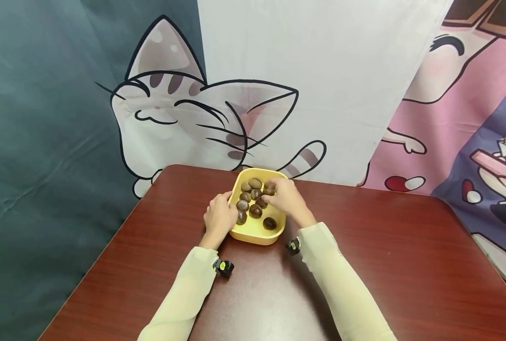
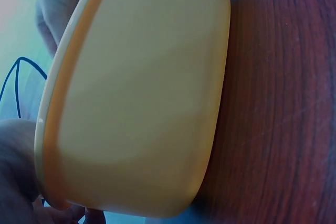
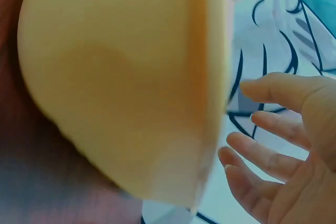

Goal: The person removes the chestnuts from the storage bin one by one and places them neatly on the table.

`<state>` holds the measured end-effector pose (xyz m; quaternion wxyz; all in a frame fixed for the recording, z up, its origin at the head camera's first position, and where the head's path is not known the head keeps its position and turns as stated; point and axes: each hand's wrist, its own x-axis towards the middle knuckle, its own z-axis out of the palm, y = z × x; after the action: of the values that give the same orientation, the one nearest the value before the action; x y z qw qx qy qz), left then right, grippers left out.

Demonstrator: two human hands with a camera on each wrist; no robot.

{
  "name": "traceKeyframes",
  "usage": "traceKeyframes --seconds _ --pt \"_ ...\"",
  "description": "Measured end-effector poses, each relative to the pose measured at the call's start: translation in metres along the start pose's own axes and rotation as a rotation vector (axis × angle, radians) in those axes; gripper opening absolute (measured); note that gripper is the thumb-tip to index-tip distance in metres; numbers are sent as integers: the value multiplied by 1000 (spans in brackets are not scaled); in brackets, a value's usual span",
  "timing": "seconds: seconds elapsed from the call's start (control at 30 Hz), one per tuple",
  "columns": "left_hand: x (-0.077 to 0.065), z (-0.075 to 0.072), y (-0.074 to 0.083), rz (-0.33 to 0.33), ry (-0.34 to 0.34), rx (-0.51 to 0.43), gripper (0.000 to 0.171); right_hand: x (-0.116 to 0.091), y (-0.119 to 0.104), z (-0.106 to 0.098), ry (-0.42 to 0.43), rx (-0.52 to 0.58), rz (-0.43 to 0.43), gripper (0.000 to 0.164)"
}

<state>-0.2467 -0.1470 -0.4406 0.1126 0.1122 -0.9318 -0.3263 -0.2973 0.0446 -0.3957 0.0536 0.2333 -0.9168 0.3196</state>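
Observation:
A yellow rectangular tub [image 1: 253,239] stands near the table's far edge with several glossy brown chestnuts [image 1: 256,211] in it. One chestnut [image 1: 269,223] lies apart in the front right corner. My left hand [image 1: 220,213] grips the tub's left rim; in the left wrist view its fingers [image 2: 16,153] curl over the edge. Over the tub's right side reaches my right hand [image 1: 286,196], fingertips above the chestnuts at the back right. The right wrist view shows that hand [image 3: 312,169] with fingers spread and nothing held, beside the tub's wall [image 3: 115,98].
The reddish-brown wooden table [image 1: 385,265] extends to both sides of the tub. Behind it hangs a cloth backdrop [image 1: 342,57] with cartoon cats. Small black wrist cameras [image 1: 224,267] sit at both pale sleeves [image 1: 342,279].

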Motion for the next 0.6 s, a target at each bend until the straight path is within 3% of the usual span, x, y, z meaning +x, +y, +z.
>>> traceKeyframes --seconds 0.23,0.6 --pt "-2 1 0 -3 -2 -5 40 3 -11 22 -116 -40 -10 28" --pt "-1 0 -1 8 14 -1 39 4 -4 46 -192 -111 -28 31"
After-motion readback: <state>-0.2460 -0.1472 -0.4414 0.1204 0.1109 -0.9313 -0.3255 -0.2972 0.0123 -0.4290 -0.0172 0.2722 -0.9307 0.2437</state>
